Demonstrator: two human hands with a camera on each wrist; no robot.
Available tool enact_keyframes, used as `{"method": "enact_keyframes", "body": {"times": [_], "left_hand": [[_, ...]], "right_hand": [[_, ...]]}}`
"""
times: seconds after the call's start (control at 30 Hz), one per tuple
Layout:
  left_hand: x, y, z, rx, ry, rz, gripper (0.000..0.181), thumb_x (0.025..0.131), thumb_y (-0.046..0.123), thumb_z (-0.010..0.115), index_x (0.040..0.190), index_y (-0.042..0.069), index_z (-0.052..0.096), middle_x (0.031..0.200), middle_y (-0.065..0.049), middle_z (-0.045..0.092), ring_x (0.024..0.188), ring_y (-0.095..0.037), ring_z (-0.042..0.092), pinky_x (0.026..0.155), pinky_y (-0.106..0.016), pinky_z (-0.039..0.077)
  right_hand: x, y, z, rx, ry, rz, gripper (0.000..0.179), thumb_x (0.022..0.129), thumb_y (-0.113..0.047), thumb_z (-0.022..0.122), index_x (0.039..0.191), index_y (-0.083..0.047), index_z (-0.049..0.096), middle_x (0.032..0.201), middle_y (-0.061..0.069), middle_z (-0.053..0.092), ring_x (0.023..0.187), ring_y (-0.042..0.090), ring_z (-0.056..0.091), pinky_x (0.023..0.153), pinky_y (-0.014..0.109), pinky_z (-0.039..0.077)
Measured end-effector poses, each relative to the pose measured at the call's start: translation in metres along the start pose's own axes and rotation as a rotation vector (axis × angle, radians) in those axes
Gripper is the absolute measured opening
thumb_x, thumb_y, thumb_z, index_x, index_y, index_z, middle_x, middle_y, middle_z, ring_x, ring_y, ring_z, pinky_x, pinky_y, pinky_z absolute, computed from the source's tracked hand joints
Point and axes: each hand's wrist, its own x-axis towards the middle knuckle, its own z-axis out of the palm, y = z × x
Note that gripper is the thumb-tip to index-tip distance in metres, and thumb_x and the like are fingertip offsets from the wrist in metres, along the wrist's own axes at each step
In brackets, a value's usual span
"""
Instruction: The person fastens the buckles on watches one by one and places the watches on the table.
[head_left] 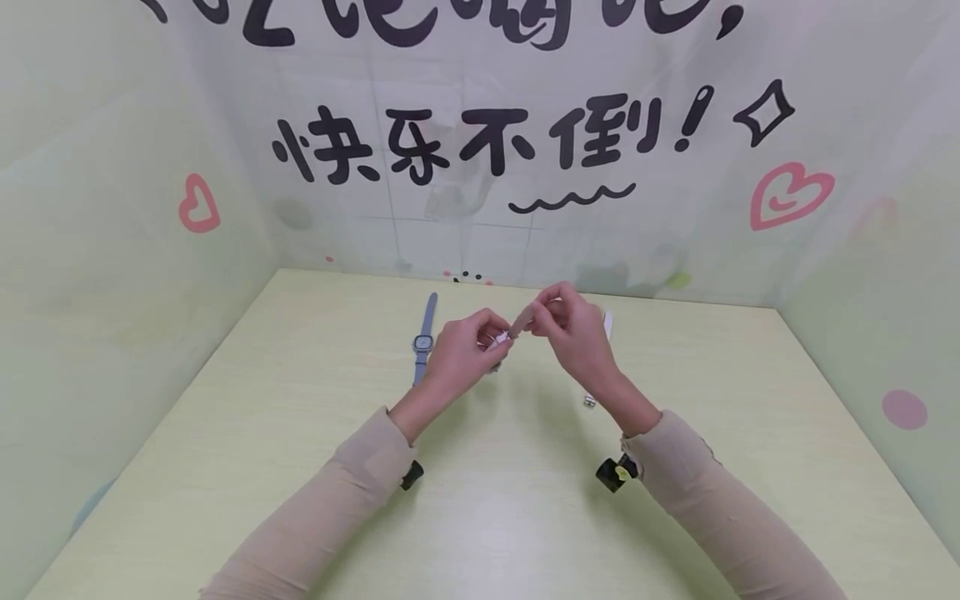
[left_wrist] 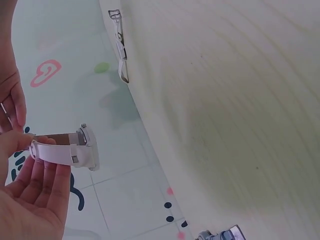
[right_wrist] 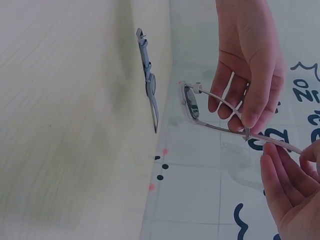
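Observation:
Over the table, a watch with a pale strap and a silver-rimmed case (right_wrist: 190,102) is held between both hands. My left hand (head_left: 467,348) pinches the strap (left_wrist: 55,154) where its two ends meet, close to the buckle, and the case hangs beyond the fingers. The strap's long end (right_wrist: 272,142) runs through there to my right hand (head_left: 573,333), whose thumb and fingers pinch its tip. Seen from the right wrist, the strap forms a loop, with the dial facing inward.
A blue-strapped watch (head_left: 423,343) lies on the table (head_left: 487,525) left of my left hand. Another watch with a white strap (left_wrist: 120,47) lies to the right, partly hidden by my right hand in the head view. A printed backdrop (head_left: 480,233) stands along the table's far edge.

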Motion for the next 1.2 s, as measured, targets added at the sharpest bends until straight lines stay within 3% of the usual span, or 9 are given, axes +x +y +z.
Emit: {"method": "enact_keyframes", "body": {"times": [0.13, 0.3, 0.57, 0.8, 1.03, 1.2], "left_hand": [[0.0, 0.0, 0.001, 0.001, -0.02, -0.005, 0.015, 0.093, 0.018, 0.07, 0.107, 0.013, 0.068, 0.092, -0.001, 0.074, 0.082, -0.013, 0.07, 0.07, -0.026, 0.059], [0.0, -0.001, 0.003, 0.009, -0.025, -0.007, 0.014, 0.093, 0.018, 0.07, 0.106, 0.013, 0.069, 0.092, 0.0, 0.074, 0.082, -0.013, 0.069, 0.066, -0.024, 0.057], [0.0, 0.001, 0.003, 0.023, -0.018, -0.015, 0.017, 0.093, 0.018, 0.07, 0.109, 0.012, 0.068, 0.096, -0.002, 0.074, 0.083, -0.014, 0.069, 0.068, -0.024, 0.058], [0.0, 0.001, 0.004, 0.01, -0.023, -0.004, 0.016, 0.094, 0.017, 0.069, 0.109, 0.013, 0.068, 0.098, -0.002, 0.074, 0.085, -0.015, 0.069, 0.069, -0.025, 0.058], [0.001, -0.001, 0.004, -0.163, -0.066, -0.029, 0.019, 0.097, 0.014, 0.064, 0.115, 0.009, 0.067, 0.101, -0.012, 0.073, 0.087, -0.02, 0.071, 0.071, -0.027, 0.06], [0.002, 0.0, 0.003, -0.231, -0.073, -0.059, 0.019, 0.098, 0.012, 0.061, 0.114, 0.006, 0.067, 0.102, -0.016, 0.073, 0.087, -0.024, 0.07, 0.071, -0.03, 0.06]], "right_hand": [[0.0, 0.002, -0.001, 0.018, -0.026, 0.016, 0.012, 0.102, -0.006, 0.052, 0.109, 0.004, 0.053, 0.096, 0.024, 0.075, 0.084, 0.033, 0.076, 0.073, 0.029, 0.062], [0.0, 0.004, -0.002, 0.033, -0.037, 0.052, 0.015, 0.102, -0.004, 0.05, 0.106, 0.003, 0.062, 0.097, 0.024, 0.073, 0.086, 0.034, 0.075, 0.074, 0.028, 0.062], [-0.002, 0.01, -0.004, 0.041, -0.072, 0.026, 0.011, 0.097, -0.003, 0.061, 0.104, 0.004, 0.066, 0.1, 0.023, 0.074, 0.09, 0.033, 0.075, 0.078, 0.027, 0.062], [-0.002, 0.014, -0.008, 0.066, -0.041, 0.049, 0.015, 0.095, -0.005, 0.065, 0.106, 0.005, 0.066, 0.101, 0.024, 0.073, 0.091, 0.035, 0.075, 0.077, 0.026, 0.061], [-0.003, 0.012, -0.012, 0.11, -0.027, 0.067, 0.016, 0.095, -0.004, 0.065, 0.107, 0.007, 0.065, 0.101, 0.026, 0.071, 0.09, 0.034, 0.074, 0.077, 0.026, 0.061], [-0.004, 0.013, -0.015, 0.132, -0.026, 0.077, 0.015, 0.095, -0.003, 0.064, 0.106, 0.006, 0.065, 0.102, 0.025, 0.071, 0.085, 0.02, 0.075, 0.077, 0.025, 0.061]]}}
